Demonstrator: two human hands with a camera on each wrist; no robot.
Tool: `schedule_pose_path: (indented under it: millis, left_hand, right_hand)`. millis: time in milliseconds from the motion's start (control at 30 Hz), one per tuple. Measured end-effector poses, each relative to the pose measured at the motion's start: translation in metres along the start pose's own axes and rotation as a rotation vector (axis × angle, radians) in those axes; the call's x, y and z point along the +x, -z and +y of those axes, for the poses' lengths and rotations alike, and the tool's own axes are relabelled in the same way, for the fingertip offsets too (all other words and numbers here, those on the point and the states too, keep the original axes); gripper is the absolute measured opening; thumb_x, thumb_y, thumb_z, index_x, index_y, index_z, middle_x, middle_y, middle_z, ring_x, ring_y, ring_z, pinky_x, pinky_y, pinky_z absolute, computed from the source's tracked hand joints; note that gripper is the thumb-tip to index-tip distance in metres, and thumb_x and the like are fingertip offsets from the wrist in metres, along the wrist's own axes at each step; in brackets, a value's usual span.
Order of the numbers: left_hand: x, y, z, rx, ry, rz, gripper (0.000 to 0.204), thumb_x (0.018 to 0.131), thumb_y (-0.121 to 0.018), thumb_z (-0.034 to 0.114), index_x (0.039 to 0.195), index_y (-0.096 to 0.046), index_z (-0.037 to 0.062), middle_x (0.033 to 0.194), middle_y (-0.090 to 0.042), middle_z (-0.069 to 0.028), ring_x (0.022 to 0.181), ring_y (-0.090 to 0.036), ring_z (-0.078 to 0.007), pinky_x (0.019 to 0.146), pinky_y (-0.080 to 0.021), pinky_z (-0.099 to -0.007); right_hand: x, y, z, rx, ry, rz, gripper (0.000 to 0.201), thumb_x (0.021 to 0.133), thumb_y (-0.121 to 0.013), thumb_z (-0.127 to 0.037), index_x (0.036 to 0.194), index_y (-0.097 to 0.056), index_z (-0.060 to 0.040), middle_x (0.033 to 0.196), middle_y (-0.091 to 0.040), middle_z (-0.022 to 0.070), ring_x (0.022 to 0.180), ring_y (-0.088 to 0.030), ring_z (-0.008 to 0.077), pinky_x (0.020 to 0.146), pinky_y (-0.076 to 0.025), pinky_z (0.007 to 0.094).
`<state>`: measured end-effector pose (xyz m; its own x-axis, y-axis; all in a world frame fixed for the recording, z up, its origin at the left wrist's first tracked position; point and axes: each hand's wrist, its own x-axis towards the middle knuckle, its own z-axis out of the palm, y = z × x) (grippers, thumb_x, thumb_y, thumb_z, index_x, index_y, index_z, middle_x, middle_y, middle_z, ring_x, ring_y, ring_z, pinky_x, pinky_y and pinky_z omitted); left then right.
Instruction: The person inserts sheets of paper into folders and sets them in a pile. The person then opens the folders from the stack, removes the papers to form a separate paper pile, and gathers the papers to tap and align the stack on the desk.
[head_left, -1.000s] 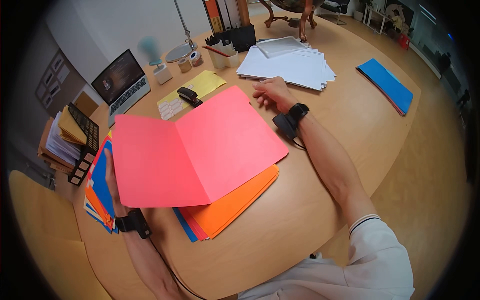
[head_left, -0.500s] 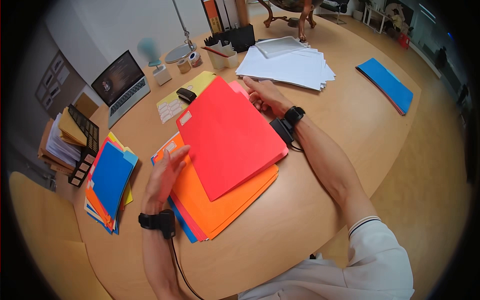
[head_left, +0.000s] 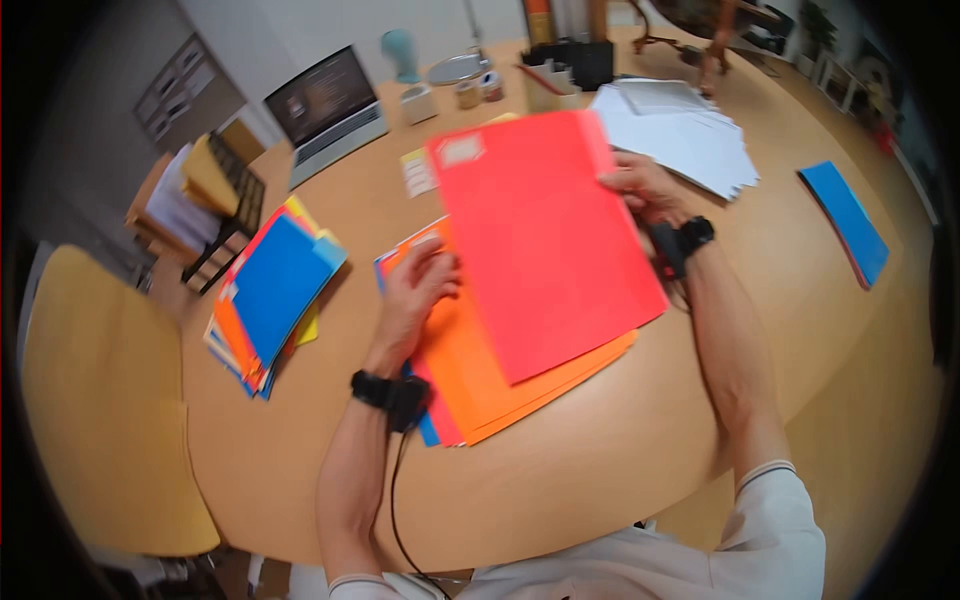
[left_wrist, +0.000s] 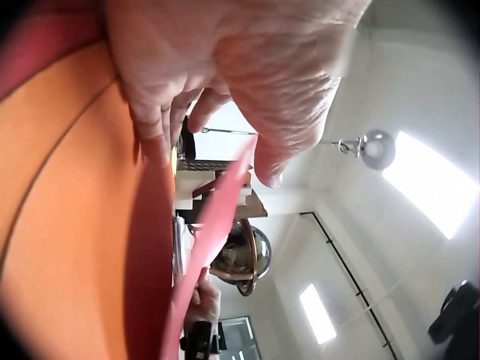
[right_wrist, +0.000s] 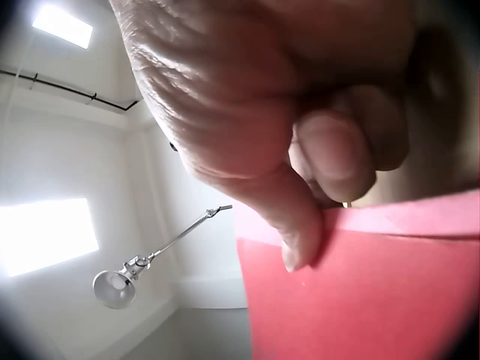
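A red file folder (head_left: pixel 550 240), closed, with a white label (head_left: pixel 462 150) in its top left corner, lies tilted over a stack of folders topped by an orange folder (head_left: pixel 462 375). My right hand (head_left: pixel 648 188) pinches its right edge; in the right wrist view the thumb (right_wrist: pixel 300 232) presses on the red face, with curled fingers behind. My left hand (head_left: pixel 415 285) is beside the red folder's left edge, loosely bent and gripping nothing, over the orange folder. In the left wrist view the red folder's edge (left_wrist: pixel 214 232) rises close to the left thumb.
At the left lies a pile of folders topped by a blue one (head_left: pixel 285 275), near a file rack (head_left: pixel 235 185). A laptop (head_left: pixel 335 115) stands at the back. White papers (head_left: pixel 675 135) lie back right, and another blue folder (head_left: pixel 845 225) lies at the far right.
The pink-red folder, spread open earlier, has been folded closed. My left hand has let go of its left part and moved right. The right hand now pinches its edge. The head view has shifted.
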<state>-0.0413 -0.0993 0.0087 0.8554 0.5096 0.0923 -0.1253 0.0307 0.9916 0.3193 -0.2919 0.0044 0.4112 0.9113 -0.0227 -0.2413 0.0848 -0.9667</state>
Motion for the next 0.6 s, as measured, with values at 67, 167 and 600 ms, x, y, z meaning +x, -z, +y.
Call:
schedule_pose_path:
  millis: [67,167,600]
  left_hand:
    - [-0.003,-0.010,0.006,0.098,-0.020,-0.090,0.043,0.098,-0.068,0.020,0.132,-0.056,-0.0027,0.114,-0.066,-0.0084,0.101,-0.064,-0.0150,0.086,-0.054,-0.0287]
    - [-0.009,-0.017,0.024,0.203,0.025,-0.199,0.039,0.096,-0.070,0.015,0.129,-0.059,-0.0024,0.113,-0.068,-0.0069,0.102,-0.064,-0.0139,0.088,-0.053,-0.0295]
    - [-0.005,0.018,0.019,-0.298,0.179,-0.123,0.043,0.103,-0.059,0.034,0.127,-0.061,-0.0021,0.107,-0.072,-0.0105,0.087,-0.071,-0.0161,0.069,-0.057,-0.0277]
  right_hand:
    - [-0.007,-0.016,-0.005,0.139,0.051,-0.021,0.037,0.093,-0.070,-0.010,0.127,-0.058,0.0011,0.085,-0.068,-0.0020,0.046,-0.043,-0.0031,0.039,-0.029,0.0126]
    - [-0.001,-0.029,0.001,0.149,0.076,0.013,0.036,0.095,-0.069,-0.012,0.126,-0.059,0.0011,0.083,-0.067,-0.0021,0.045,-0.043,-0.0019,0.041,-0.032,0.0138]
    - [0.004,-0.054,0.003,0.066,0.223,0.101,0.029,0.095,-0.069,-0.012,0.119,-0.063,0.0028,0.085,-0.070,0.0029,0.050,-0.051,0.0028,0.047,-0.040,0.0168]
